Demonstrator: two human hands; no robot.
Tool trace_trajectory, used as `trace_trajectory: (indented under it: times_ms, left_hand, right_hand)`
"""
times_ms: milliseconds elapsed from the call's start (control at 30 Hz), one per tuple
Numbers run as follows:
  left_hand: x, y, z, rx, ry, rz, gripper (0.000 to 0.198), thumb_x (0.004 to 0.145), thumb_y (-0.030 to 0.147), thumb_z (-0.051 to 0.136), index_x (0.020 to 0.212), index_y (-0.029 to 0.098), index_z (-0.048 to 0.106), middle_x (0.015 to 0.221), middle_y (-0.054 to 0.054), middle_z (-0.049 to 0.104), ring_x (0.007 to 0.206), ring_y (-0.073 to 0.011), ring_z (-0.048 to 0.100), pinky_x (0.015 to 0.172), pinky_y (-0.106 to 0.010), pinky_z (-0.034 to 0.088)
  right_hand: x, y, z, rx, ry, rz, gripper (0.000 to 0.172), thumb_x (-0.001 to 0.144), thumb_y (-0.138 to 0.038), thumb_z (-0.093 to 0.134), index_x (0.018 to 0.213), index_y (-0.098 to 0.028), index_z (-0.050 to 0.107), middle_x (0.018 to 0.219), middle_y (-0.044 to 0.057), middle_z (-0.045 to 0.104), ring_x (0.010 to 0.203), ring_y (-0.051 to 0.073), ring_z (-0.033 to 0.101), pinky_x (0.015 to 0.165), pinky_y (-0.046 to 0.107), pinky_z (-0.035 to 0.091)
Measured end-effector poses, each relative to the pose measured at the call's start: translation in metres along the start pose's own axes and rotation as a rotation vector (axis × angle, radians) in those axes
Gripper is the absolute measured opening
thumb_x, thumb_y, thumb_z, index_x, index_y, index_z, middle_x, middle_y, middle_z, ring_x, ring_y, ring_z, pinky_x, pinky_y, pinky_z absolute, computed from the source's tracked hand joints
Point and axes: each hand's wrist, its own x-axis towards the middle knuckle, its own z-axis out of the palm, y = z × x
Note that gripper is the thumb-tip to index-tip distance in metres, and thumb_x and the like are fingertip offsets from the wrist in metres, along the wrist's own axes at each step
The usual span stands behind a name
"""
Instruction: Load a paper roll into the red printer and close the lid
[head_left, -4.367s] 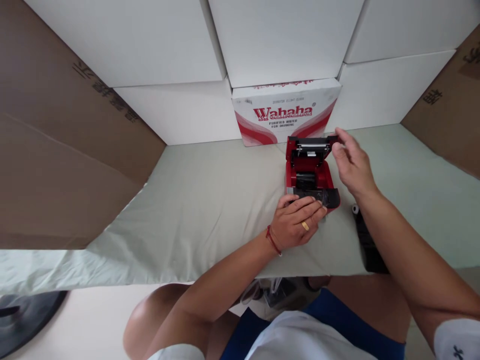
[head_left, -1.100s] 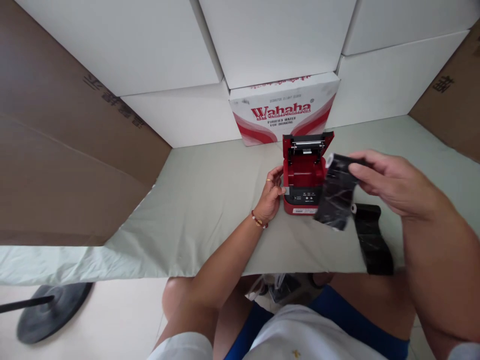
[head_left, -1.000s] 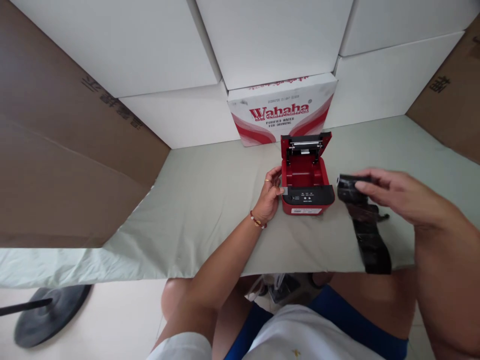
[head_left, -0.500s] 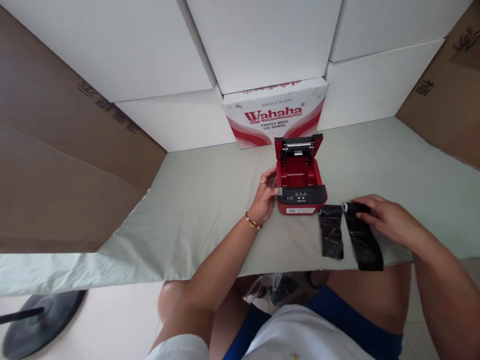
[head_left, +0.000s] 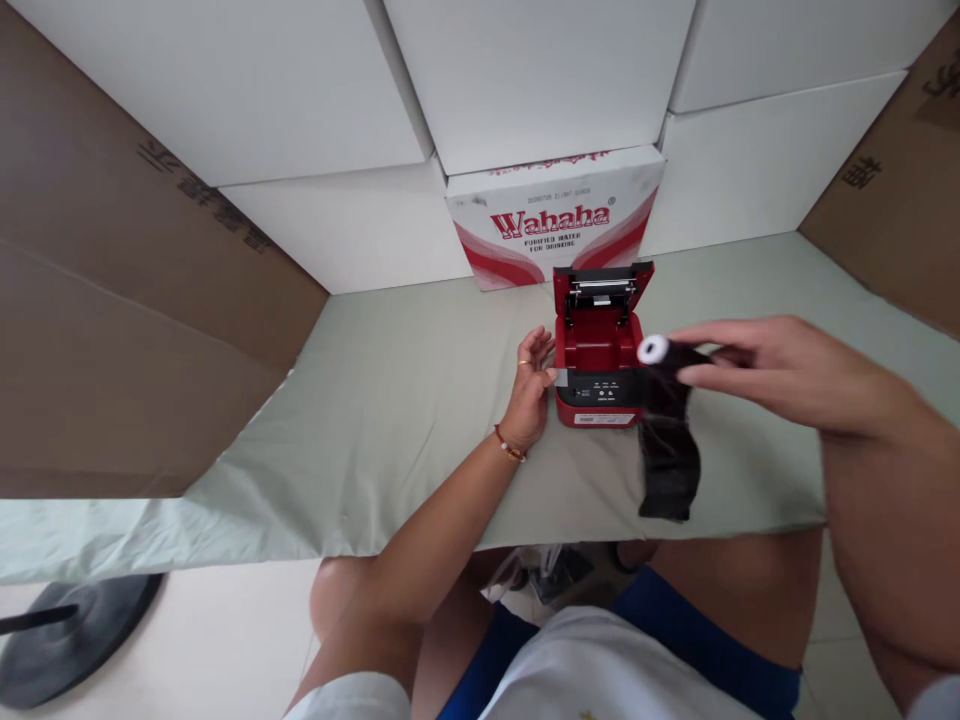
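Note:
A red and black printer stands on the cloth-covered table with its lid raised and its red inner bay bare. At its left side is my left hand, thumb on the front left corner and fingers curled along the edge. My right hand pinches a black ribbon roll with a white core, lifted beside the printer's right front. Below it, black film reaches down toward the table edge. The second roll is hidden behind the held one, and I cannot tell their films apart.
Behind the printer a white and red Wahaha carton leans against stacked white boxes. Large brown cartons close off the left and right. The green tablecloth drapes over the front edge, above my legs.
My right hand has lifted the right-hand black ribbon roll off the table and carried it left and up toward the printer. My left hand stays at the printer's side, its fingers slightly raised.

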Motion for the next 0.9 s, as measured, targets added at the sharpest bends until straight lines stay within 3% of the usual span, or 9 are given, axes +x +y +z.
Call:
trace_trajectory:
  times_ms: [67,167,233,333,500,633,733,833,900]
  left_hand:
    - [-0.005,0.0,0.001,0.092,0.001,0.072,0.08,0.085,0.065,0.077,0.154,0.039,0.045,0.169,-0.007,0.041,0.158,-0.0328,0.041,0.13,-0.054,0.037]
    - [-0.013,0.005,0.004,0.28,0.012,0.196,0.075,0.095,0.065,0.068,0.159,0.041,0.04,0.17,-0.008,0.035,0.159,-0.033,0.039,0.127,-0.055,0.042]
    - [-0.018,0.013,0.007,0.422,0.053,0.291,0.066,0.101,0.062,0.06,0.16,0.039,0.04,0.165,-0.01,0.038,0.156,-0.0322,0.042,0.124,-0.055,0.046]
    - [-0.025,0.028,0.012,0.652,0.092,0.467,0.052,0.107,0.052,0.053,0.155,0.033,0.049,0.155,-0.013,0.046,0.148,-0.0313,0.048,0.122,-0.056,0.047]
    - [-0.035,0.046,0.023,0.899,-0.051,0.764,0.041,0.104,0.038,0.055,0.143,0.028,0.063,0.14,-0.012,0.06,0.146,-0.0326,0.052,0.125,-0.06,0.041]
    - [-0.037,0.043,0.029,1.0,-0.117,0.82,0.035,0.098,0.029,0.062,0.131,0.03,0.071,0.121,-0.008,0.073,0.138,-0.0308,0.062,0.124,-0.057,0.041]
    - [-0.037,0.038,0.03,1.0,-0.152,0.789,0.04,0.095,0.025,0.064,0.133,0.034,0.072,0.119,-0.005,0.078,0.133,-0.029,0.067,0.128,-0.055,0.036]
    - [-0.04,0.034,0.031,0.971,-0.214,0.728,0.049,0.095,0.024,0.066,0.142,0.039,0.068,0.126,-0.002,0.08,0.133,-0.0272,0.068,0.132,-0.052,0.029]
    - [-0.042,0.033,0.032,0.97,-0.245,0.707,0.051,0.097,0.025,0.065,0.146,0.039,0.065,0.13,-0.002,0.08,0.133,-0.0259,0.069,0.132,-0.049,0.029]
  right_hand:
    - [0.039,-0.012,0.027,-0.106,-0.021,0.036,0.047,0.096,-0.051,0.07,0.134,-0.026,0.08,0.069,-0.001,0.071,0.055,0.018,0.059,0.055,0.034,0.047]
    - [0.077,-0.02,0.058,-0.347,0.016,0.062,0.044,0.096,-0.033,0.066,0.138,-0.023,0.077,0.111,0.008,0.083,0.092,0.027,0.075,0.082,0.039,0.057]
    - [0.088,-0.023,0.068,-0.472,-0.039,0.072,0.043,0.097,-0.03,0.064,0.139,-0.024,0.077,0.132,0.012,0.079,0.115,0.033,0.074,0.095,0.044,0.057]
    - [0.095,-0.028,0.072,-0.589,-0.099,0.094,0.045,0.098,-0.026,0.062,0.14,-0.027,0.076,0.141,0.013,0.075,0.124,0.036,0.072,0.097,0.045,0.056]
    - [0.102,-0.035,0.078,-0.698,-0.068,0.157,0.044,0.098,-0.027,0.062,0.139,-0.03,0.077,0.132,0.014,0.08,0.117,0.038,0.075,0.085,0.044,0.058]
    - [0.111,-0.033,0.087,-0.709,0.003,0.132,0.033,0.093,-0.022,0.068,0.122,-0.027,0.084,0.117,0.015,0.084,0.101,0.036,0.079,0.077,0.042,0.058]
    - [0.111,-0.025,0.086,-0.671,0.049,0.083,0.029,0.093,-0.022,0.07,0.117,-0.026,0.085,0.11,0.014,0.086,0.095,0.032,0.08,0.077,0.041,0.058]
    - [0.097,-0.016,0.074,-0.375,0.032,-0.103,0.019,0.095,-0.03,0.071,0.106,-0.029,0.087,0.102,0.004,0.087,0.091,0.026,0.079,0.081,0.037,0.06]
    - [0.084,-0.01,0.063,-0.085,0.109,-0.151,0.021,0.099,-0.04,0.069,0.097,-0.027,0.086,0.091,0.001,0.086,0.081,0.022,0.077,0.078,0.035,0.06]
